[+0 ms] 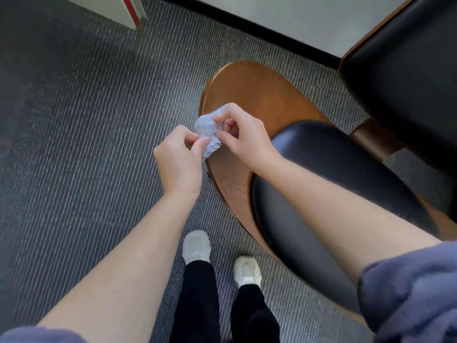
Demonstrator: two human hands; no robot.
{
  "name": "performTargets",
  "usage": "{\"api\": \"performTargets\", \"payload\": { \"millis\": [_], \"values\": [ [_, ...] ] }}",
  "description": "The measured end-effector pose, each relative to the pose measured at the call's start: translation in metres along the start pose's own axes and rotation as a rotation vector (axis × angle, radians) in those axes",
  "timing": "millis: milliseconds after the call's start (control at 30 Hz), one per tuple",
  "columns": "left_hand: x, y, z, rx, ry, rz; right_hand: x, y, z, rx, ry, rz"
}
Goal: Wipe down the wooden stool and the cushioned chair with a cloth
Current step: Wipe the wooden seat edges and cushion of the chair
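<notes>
STANDING BY THE SEAT, CLOTH IN HAND – A person stands on grey ribbed carpet beside a cushioned chair, its black pad set against a rounded brown wood panel. Stool top or chair shell, can't tell from this angle. A 2nd dark-padded seat w/ wood trim sits at upper right, near the wall.

Progress, as a judgement: nothing is being wiped at this moment. The cloth is off every surface, and neither wood nor cushion shows streaks, damp or dust to say what's been covered. It looks like a prep or refold step, w/ wiping of both wood and pad best counted as open work.

Both bare forearms reach fwd. from bunched blue-grey sleeves and meet over the panel's near-left edge. Below them, white shoes point toward the seat. The right hand comes in over the cushion, wrist bent, knuckles up. The left hand comes in from the carpet side, back of hand to camera.

Between them is a small, crumpled pale-blue cloth, held in the air just above the wood rim, apparently not touching it. R thumb and forefinger pinch its top fold, other fingers curled. L thumb and fingertips pinch its lower corner. Neither hand is free.
</notes>
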State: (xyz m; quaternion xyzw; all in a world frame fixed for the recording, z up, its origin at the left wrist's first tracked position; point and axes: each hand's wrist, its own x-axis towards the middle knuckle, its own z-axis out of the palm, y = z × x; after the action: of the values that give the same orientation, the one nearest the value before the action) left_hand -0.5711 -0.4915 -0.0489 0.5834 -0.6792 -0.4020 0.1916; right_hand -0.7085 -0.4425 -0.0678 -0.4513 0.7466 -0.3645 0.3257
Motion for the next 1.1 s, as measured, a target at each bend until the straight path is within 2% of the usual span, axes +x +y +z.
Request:
{"api": "performTargets", "payload": {
  "millis": [233, 367, 467, 600, 733, 900, 1100],
  "values": [
    [-0.062, -0.04, 0.023, 0.015, -0.045, -0.136, -0.051, 0.038, 0.011, -0.153, -0.199, -0.035],
    [-0.108, -0.059, 0.047, -0.023, -0.038, -0.205, -0.082, 0.062, 0.007, -0.267, -0.312, -0.119],
    [-0.144, -0.07, 0.068, -0.055, -0.019, -0.272, -0.104, 0.076, 0.005, -0.418, -0.354, -0.269],
    [-0.177, -0.077, 0.089, -0.082, 0.033, -0.325, -0.121, 0.09, 0.006, -0.691, -0.346, -0.578],
    [-0.203, -0.082, 0.106, -0.11, 0.041, -0.385, -0.138, 0.103, 0.005, -0.791, -0.369, -0.755],
    [-0.233, -0.084, 0.126, -0.145, 0.031, -0.478, -0.163, 0.112, 0.007, -0.861, -0.416, -0.838],
    [-0.256, -0.087, 0.141, -0.152, 0.025, -0.518, -0.184, 0.12, 0.003, -0.855, -0.459, -0.853]
  ]
}}
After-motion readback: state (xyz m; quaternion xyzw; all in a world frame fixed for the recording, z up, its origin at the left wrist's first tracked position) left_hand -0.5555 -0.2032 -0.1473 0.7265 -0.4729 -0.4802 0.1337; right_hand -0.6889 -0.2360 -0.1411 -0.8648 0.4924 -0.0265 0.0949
